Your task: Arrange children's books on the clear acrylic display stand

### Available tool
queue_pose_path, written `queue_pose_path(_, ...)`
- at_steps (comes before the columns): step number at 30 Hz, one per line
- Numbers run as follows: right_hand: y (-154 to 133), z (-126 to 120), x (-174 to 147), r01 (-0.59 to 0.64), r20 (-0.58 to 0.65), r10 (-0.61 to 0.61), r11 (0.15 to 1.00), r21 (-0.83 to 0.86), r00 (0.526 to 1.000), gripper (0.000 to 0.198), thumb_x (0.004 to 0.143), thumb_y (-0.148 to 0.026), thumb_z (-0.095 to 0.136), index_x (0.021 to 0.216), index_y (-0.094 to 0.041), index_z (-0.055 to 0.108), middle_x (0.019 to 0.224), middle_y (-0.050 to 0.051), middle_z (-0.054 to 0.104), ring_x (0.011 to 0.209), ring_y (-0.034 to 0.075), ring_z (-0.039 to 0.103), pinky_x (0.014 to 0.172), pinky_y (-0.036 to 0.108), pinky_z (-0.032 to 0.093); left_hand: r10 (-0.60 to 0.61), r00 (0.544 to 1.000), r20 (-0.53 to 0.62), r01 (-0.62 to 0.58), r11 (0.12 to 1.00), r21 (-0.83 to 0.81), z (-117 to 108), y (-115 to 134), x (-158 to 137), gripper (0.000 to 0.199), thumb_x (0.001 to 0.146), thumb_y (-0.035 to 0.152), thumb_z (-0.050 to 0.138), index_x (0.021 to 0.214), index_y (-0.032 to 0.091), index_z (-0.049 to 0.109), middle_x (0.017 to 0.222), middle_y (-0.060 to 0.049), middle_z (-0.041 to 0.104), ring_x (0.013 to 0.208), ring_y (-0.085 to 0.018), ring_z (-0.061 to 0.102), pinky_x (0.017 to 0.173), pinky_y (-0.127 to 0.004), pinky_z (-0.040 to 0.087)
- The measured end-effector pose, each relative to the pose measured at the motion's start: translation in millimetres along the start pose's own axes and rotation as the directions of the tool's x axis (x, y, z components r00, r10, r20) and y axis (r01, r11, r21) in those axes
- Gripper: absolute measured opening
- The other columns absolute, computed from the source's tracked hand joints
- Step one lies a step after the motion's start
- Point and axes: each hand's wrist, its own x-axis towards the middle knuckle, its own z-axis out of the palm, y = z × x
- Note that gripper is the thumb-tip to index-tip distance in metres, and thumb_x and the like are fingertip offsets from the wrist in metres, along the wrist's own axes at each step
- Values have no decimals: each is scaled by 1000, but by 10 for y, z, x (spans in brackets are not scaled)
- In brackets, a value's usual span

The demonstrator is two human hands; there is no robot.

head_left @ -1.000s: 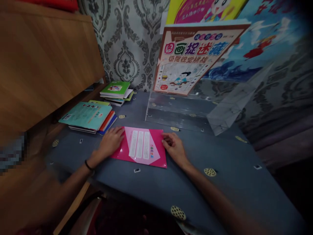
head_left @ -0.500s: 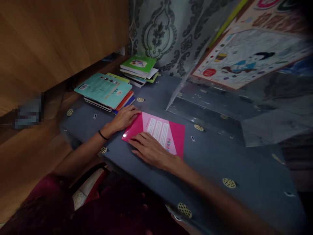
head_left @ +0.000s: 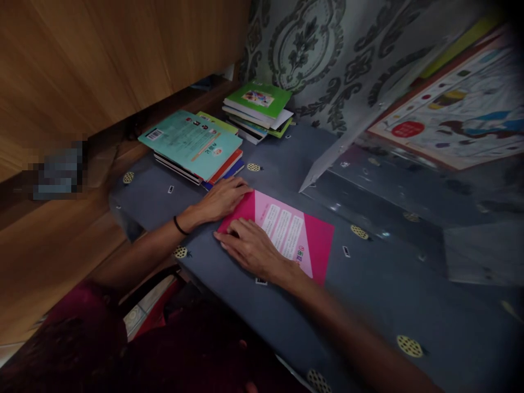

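A pink booklet (head_left: 321, 236) with white text boxes lies flat on the dark grey-blue tablecloth (head_left: 368, 295). My left hand (head_left: 224, 198), with a black band at the wrist, rests at its far left corner, fingers stretched out and touching the edge. Lower down, my right hand (head_left: 256, 250) lies over the near left part of the cover. Its fingers are slightly bent, and the fingertips reach the left edge. Beneath my right hand and wrist, part of the booklet is hidden.
Beyond my left hand stands a stack of books with a teal one (head_left: 192, 143) on top. Farther back, another stack carries a green book (head_left: 260, 98). Clear plastic (head_left: 339, 150) stands at the right, by a picture book (head_left: 458, 120). A wooden panel (head_left: 123, 54) borders the left.
The view has turned, so the table and books sit farther right. My right fingers have bent more and moved to the booklet's near left edge. My left hand stays at the far corner.
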Motion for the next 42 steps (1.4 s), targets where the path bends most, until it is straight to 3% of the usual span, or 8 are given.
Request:
queue_pose_path(9, -41, -12, 1, -119, 1, 119, 993, 19, 993, 39, 109, -33, 35, 122, -20, 69, 93, 10, 63, 84, 24, 53, 77, 39, 48, -34, 999, 3, 34, 997, -72, 6, -1, 3, 35, 101, 14, 41, 128, 20, 61, 128, -8, 66, 122, -22, 59, 108, -45, 47)
queue_pose_path(16, -48, 11, 31, -225, 13, 228, 969, -106, 974, 34, 107, -27, 41, 122, -17, 70, 92, 10, 63, 81, 24, 54, 73, 39, 47, -54, 998, 15, 55, 994, -91, -12, 21, -9, 36, 100, 13, 40, 129, 18, 61, 131, -9, 66, 126, -23, 59, 111, -47, 46)
queue_pose_path(22, -54, 2, 24, -210, -11, 210, 973, -92, 978, 33, 108, -27, 40, 123, -20, 69, 93, 8, 63, 79, 21, 53, 71, 35, 46, -82, 996, -25, 77, 984, -161, -21, -8, -59, 36, 103, 18, 39, 134, 16, 57, 140, -11, 63, 132, -22, 57, 113, -47, 47)
queue_pose_path(26, -57, -37, 26, -224, 7, 226, 971, -83, 974, 31, 107, -26, 43, 118, -19, 70, 89, 8, 61, 77, 21, 53, 68, 34, 45, -93, 991, -95, 77, 984, -160, -211, 169, -210, 35, 105, 17, 36, 131, 17, 58, 129, -11, 68, 122, -21, 63, 105, -45, 53)
queue_pose_path(30, -50, -82, 28, -213, 20, 215, 975, -58, 976, 25, 105, -23, 47, 108, -17, 71, 87, 7, 59, 76, 20, 53, 67, 33, 44, -143, 982, -127, 143, 990, -5, -342, 483, -546, 34, 104, 17, 38, 129, 20, 60, 104, -8, 72, 99, -22, 68, 93, -42, 57)
queue_pose_path(35, -22, -83, 15, -227, -5, 227, 972, -67, 974, 19, 102, -19, 52, 113, -16, 68, 86, 6, 59, 75, 19, 54, 66, 32, 46, -193, 957, -217, 227, 964, 140, -201, 802, -921, 37, 102, 14, 40, 136, 19, 54, 104, -10, 73, 92, -24, 69, 82, -39, 58)
queue_pose_path(42, -9, -121, 50, -187, 7, 190, 973, -134, 982, 27, 106, -19, 42, 112, -16, 68, 91, 9, 63, 78, 21, 56, 68, 35, 50, -234, 952, -199, 264, 953, 146, -57, 940, -1016, 38, 102, 11, 38, 136, 20, 50, 113, -11, 72, 100, -26, 67, 86, -43, 55)
